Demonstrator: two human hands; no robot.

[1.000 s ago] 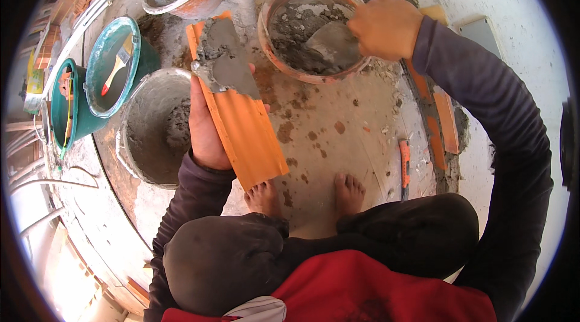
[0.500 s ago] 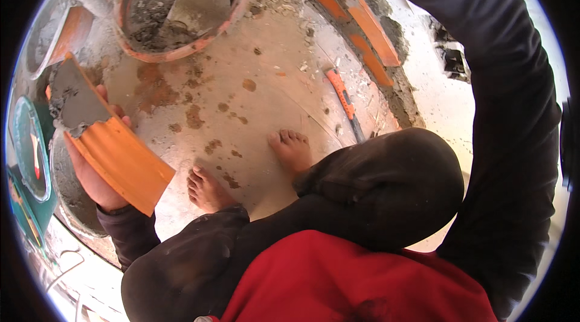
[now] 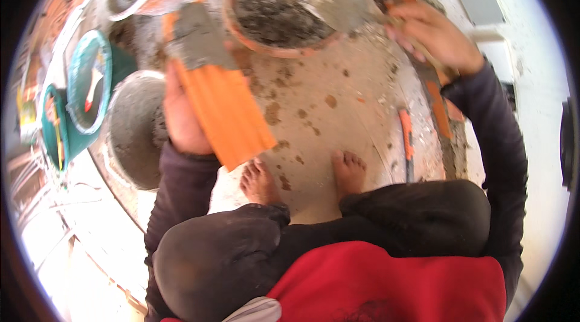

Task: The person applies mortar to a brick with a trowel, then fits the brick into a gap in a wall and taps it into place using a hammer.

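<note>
Trowel (image 3: 344, 0) now apparently across basin rim (image 3: 290, 52), earlier inside.

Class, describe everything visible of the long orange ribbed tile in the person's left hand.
The long, rectangular orange tile, which looks like fired clay, has lengthwise ribs. Wet-looking grey mortar covers most of its far end; the near part is bare orange. The left hand grips it from its left side, above the stained brown floor, slanting from upper left to lower right in the picture.
</note>
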